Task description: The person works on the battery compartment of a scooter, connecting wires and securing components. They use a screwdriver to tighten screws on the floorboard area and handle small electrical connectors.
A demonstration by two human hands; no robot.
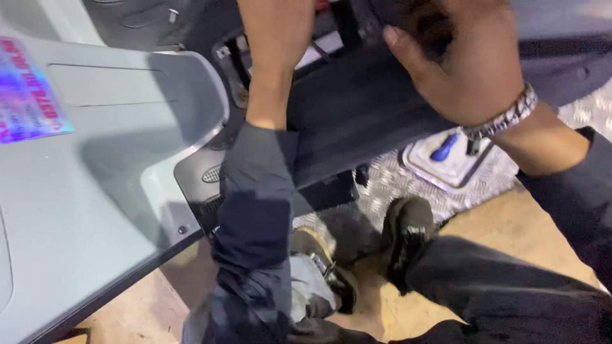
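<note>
A black scooter panel [357,108] slants across the upper middle of the view. My right hand [465,57] grips its upper edge, fingers curled over the top and thumb pressed on the face; a metal bracelet [503,118] circles the wrist. My left forearm [274,64], in a pushed-up dark sleeve [255,210], reaches up past the panel's left end into the scooter's dark inner frame. The left hand itself lies beyond the top edge of the picture.
A light grey scooter body panel [95,191] with a shiny holographic sticker [25,95] fills the left. Below the black panel are a diamond-plate footboard [382,185], a white box holding a blue part [446,153], my two shoes [408,236] and a tan floor [510,223].
</note>
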